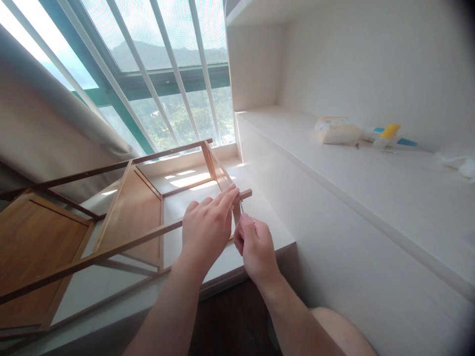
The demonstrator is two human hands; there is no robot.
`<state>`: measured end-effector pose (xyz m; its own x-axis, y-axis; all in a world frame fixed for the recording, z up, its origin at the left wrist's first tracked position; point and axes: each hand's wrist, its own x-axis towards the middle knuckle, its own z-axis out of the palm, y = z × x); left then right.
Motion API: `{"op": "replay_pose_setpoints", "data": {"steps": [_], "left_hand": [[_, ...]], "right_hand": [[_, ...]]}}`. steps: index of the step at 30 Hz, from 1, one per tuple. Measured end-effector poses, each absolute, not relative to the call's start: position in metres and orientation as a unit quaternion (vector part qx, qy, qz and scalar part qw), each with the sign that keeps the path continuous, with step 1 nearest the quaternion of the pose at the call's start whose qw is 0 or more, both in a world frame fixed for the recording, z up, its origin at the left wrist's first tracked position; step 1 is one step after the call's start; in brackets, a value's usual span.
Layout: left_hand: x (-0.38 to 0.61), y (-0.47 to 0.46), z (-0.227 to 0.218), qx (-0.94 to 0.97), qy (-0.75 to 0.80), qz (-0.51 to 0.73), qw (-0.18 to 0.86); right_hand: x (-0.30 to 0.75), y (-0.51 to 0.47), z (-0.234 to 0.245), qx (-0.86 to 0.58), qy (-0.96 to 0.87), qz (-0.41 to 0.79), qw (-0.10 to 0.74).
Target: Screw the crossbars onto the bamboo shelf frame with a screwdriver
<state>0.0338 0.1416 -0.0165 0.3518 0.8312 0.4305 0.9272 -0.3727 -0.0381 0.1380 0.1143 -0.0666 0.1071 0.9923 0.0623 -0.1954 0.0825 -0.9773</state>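
Two hands meet at the end of a wooden rack (pixel 111 217) lying on its side on the white ledge (pixel 260 212). Left hand (pixel 208 227) lies flat over the rack's rail, fingers extended, not clenched. At its four o'clock, right hand (pixel 256 247) pinches a thin metal tool (pixel 241 206). At two o'clock, packets (pixel 337 131) rest on the shelf (pixel 371 168).

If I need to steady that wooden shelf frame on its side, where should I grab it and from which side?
Probably the long front rail of the wooden shelf frame, left of the left hand, coming from above on the near side. It is slim, bare and raised off the white ledge, so fingers can wrap it. The right hand works a thin tool at the corner joint; keep clear there.
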Motion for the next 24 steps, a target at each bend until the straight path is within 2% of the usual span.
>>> {"op": "replay_pose_setpoints", "data": {"steps": [4,10,24], "left_hand": [[0.035,0.141,-0.016,-0.810,-0.542,-0.178,0.137],[0.036,0.139,-0.016,-0.809,-0.543,-0.185,0.129],[0.035,0.138,-0.018,-0.812,-0.538,-0.187,0.125]], "right_hand": [[0.158,0.114,-0.062,-0.542,-0.605,0.328,0.483],[0.187,0.116,-0.056,-0.554,-0.712,0.242,0.356],[0.187,0.128,-0.060,-0.560,-0.726,0.209,0.340]]}}
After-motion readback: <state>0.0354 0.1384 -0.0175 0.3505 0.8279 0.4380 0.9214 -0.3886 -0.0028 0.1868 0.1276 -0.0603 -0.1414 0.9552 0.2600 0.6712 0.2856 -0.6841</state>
